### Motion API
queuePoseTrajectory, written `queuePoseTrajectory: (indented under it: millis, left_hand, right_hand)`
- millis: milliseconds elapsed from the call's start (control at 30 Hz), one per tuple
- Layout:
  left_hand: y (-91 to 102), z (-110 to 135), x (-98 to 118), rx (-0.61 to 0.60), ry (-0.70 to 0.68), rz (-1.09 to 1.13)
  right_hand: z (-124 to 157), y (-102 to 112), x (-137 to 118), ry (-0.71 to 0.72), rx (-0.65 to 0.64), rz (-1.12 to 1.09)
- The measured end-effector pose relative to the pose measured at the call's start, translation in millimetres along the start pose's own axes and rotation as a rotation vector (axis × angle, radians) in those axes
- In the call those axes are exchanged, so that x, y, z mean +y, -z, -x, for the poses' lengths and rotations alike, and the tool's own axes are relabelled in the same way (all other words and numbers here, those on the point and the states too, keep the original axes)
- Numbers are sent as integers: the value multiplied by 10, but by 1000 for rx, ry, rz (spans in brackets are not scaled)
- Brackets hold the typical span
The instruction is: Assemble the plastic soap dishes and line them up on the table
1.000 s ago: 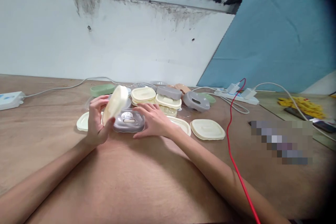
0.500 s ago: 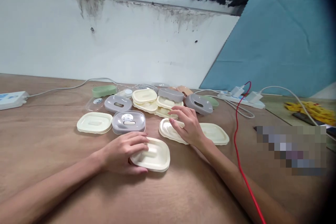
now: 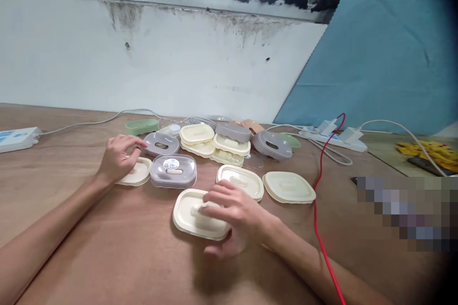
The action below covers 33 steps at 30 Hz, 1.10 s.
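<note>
Near the table's middle lies an oval cream lid [image 3: 188, 207] with a raised central ridge. My right hand [image 3: 232, 219] is over its right end, fingers apart on or just above it; the thumb hangs off its front edge. At the left, my left hand [image 3: 119, 157] curls its fingers and thumb where a clear plastic lid lay; that lid is mostly hidden. Below this hand rests another cream lid [image 3: 138, 174], partly covered. Beside it are a grey slotted piece [image 3: 162, 144] and a grey box under a clear cover [image 3: 173, 171] with a round sticker.
Two more cream pieces [image 3: 289, 187] lie right of centre. Behind are stacked cream lids [image 3: 196, 134], grey slotted pieces [image 3: 274, 145] and a green piece [image 3: 142, 127]. A red cable [image 3: 318, 228] crosses the right side. Power strips [image 3: 19, 139] sit at both sides.
My left hand has left the front cream lid and moved back and left. My right hand has come forward and left from the right-hand cream pieces to the front lid.
</note>
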State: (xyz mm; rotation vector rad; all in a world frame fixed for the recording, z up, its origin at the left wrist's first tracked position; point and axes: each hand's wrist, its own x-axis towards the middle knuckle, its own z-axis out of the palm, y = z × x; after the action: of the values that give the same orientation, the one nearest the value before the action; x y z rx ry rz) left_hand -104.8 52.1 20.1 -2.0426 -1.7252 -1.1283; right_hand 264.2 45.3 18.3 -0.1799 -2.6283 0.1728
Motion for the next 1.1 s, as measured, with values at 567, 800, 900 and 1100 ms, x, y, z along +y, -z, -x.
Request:
queuePoseTrajectory:
  millis: [567,800,900,1100]
  left_hand:
    - [-78,-6,-240,-271,32,-69]
    - [91,-26,-140,114,100,-138]
    - [149,-19,-10,301,127,-125]
    - [182,151,666,283,-355,2]
  right_hand:
    - [-3,-128,-8,50,54,104]
    - [5,-112,-20,36,28,105]
    - [2,-117,-7,50,64,53]
    - [24,-125,26,-110,579,48]
